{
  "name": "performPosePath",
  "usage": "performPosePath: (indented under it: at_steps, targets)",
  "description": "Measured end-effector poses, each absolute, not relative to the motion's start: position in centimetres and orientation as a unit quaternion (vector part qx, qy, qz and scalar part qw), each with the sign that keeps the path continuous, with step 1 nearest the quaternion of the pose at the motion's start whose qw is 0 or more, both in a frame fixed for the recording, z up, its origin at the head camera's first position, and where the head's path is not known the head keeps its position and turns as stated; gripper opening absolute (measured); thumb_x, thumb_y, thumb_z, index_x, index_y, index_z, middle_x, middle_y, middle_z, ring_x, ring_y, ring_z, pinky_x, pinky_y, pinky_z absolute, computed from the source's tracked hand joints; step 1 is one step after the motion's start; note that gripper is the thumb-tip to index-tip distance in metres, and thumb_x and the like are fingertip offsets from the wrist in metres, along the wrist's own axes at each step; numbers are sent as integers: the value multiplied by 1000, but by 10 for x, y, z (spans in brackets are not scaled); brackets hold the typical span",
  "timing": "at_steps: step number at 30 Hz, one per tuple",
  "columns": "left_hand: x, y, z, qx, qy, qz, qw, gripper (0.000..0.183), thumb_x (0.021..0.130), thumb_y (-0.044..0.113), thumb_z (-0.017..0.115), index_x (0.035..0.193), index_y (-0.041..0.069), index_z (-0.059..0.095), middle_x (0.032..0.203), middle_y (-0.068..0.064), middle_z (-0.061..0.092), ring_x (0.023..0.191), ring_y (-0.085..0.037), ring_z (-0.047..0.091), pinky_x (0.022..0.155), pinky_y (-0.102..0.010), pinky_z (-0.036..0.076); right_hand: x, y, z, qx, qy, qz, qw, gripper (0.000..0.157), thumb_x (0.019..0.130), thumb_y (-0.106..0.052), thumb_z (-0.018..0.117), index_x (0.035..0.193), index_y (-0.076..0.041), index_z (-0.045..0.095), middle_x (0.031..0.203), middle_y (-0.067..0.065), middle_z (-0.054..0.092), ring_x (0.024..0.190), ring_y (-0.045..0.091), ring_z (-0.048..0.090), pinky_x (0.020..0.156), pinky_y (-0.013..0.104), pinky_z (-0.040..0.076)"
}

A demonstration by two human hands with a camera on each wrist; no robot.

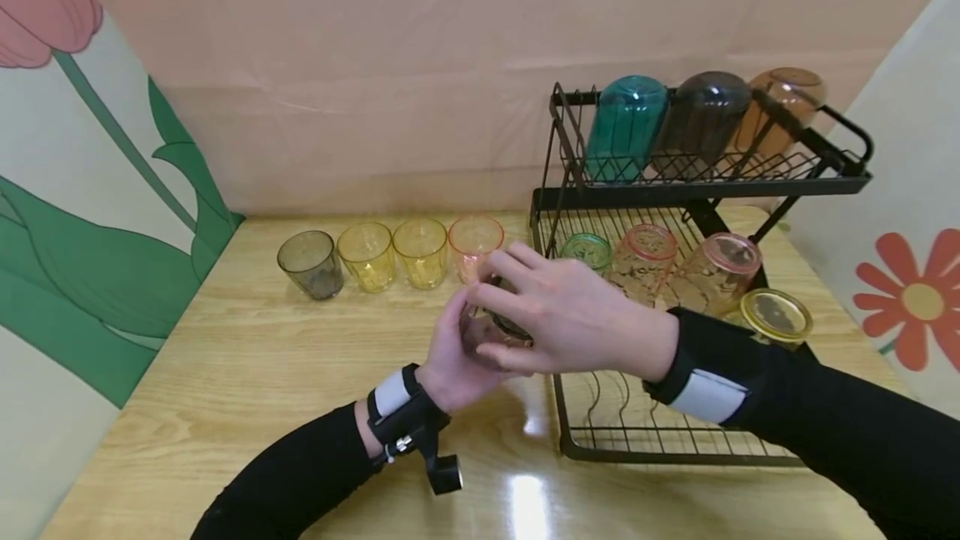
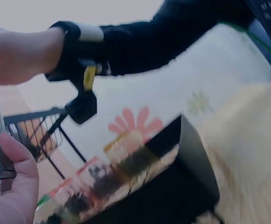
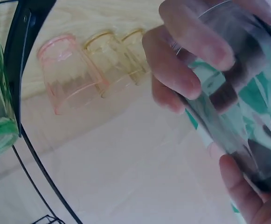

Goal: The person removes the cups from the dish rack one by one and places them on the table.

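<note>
Smoky faceted glass, held between both hands

The glass is clear with a smoky grey tint and faceted sides. It is held at the centre of the head view, between the left hand and right hand. It slants across the right side of the right wrist view, dark end at lower right.
</note>
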State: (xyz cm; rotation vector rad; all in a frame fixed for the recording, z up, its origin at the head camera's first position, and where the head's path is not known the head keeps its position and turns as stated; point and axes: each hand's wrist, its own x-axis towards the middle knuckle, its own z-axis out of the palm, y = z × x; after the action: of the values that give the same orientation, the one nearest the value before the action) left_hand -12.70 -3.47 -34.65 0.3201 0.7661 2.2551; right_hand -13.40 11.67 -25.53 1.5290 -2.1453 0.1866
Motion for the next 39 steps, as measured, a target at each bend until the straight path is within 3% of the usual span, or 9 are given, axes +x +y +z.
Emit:
performPosePath:
  at_steps: [4,6,10,16,20,24,30,34,39]
  targets:
    - [-133,-53,-352,115,359,856,354,44,90,57,35,92,24,65,80,6,62,73,-10,53,72,-31,39,-135,121,-261,573,-788,74,212,57,84,-54,52,122,-12,49,113,4,48,93,13,46,57,21,43]
    - [-135,-64,-357,91,390,851,340,44,90,55,37,91,21,65,75,3,64,70,-13,56,70,-32,42,-135,124,-265,576,-790,78,194,64,84,-56,51,129,-12,44,119,4,47,95,13,47,60,21,44]
    - [-135,-85,-363,62,435,844,306,41,92,50,36,98,20,63,88,-2,66,78,-18,60,69,-37,45,-137,135,-275,559,-806,83,174,72,83,-55,53,137,-11,34,126,6,46,97,14,50,65,25,47]
    - [-134,-116,-374,118,520,815,227,37,95,43,36,114,16,54,111,-3,55,93,-18,54,79,-35,43,-143,166,-290,498,-851,82,148,68,85,-50,54,139,-15,31,128,4,43,89,13,52,56,21,44]
    - [-142,-139,-381,197,666,705,147,37,97,36,34,117,7,44,117,-7,45,101,-18,48,86,-33,37,-143,188,-298,451,-881,78,123,62,87,-50,52,137,-17,35,131,3,41,89,12,52,55,22,43]
    - [-149,-161,-381,238,771,585,79,28,97,27,40,115,7,47,117,-8,47,108,-22,44,92,-40,34,-142,207,-304,416,-900,73,106,59,86,-48,53,134,-18,38,132,2,40,86,10,53,55,23,43]
    - [-152,-190,-369,253,900,355,3,32,91,44,49,116,24,47,111,5,49,102,-18,48,84,-39,41,-140,230,-308,371,-921,68,99,55,87,-50,52,133,-22,40,134,3,38,64,0,47,43,19,33]
    - [-154,-207,-361,251,947,190,-65,43,87,52,50,118,22,48,109,-1,49,97,-22,49,69,-37,45,-139,238,-309,357,-926,69,99,54,87,-51,51,132,-22,42,134,5,38,65,1,48,42,20,33]
    - [-158,-222,-355,248,959,78,-112,46,84,48,53,119,17,50,105,-8,47,96,-28,45,52,-34,43,-140,245,-314,351,-927,72,108,51,86,-50,53,129,-23,44,133,4,39,63,1,47,40,20,30]
